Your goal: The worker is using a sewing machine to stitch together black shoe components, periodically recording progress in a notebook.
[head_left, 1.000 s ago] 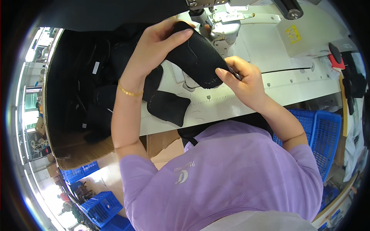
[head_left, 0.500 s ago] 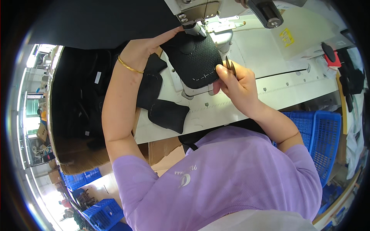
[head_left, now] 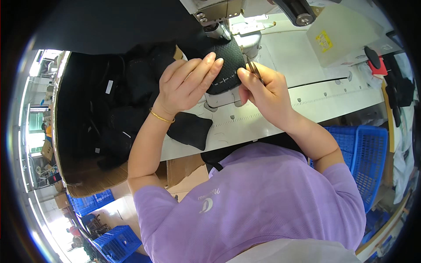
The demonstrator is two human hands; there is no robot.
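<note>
White worktable (head_left: 307, 101), blue plastic crates (head_left: 364, 158) beside it, bright windows (head_left: 35, 127) at left.

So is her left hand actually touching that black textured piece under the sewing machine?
Touching. The head view shows the left hand lying flat on the black textured piece, fingertips pressing its top with no gap.

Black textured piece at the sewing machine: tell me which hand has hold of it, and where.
The left hand lies flat on the black textured piece, fingers pressing its left part down. The right hand pinches small metal snips at its right edge.
</note>
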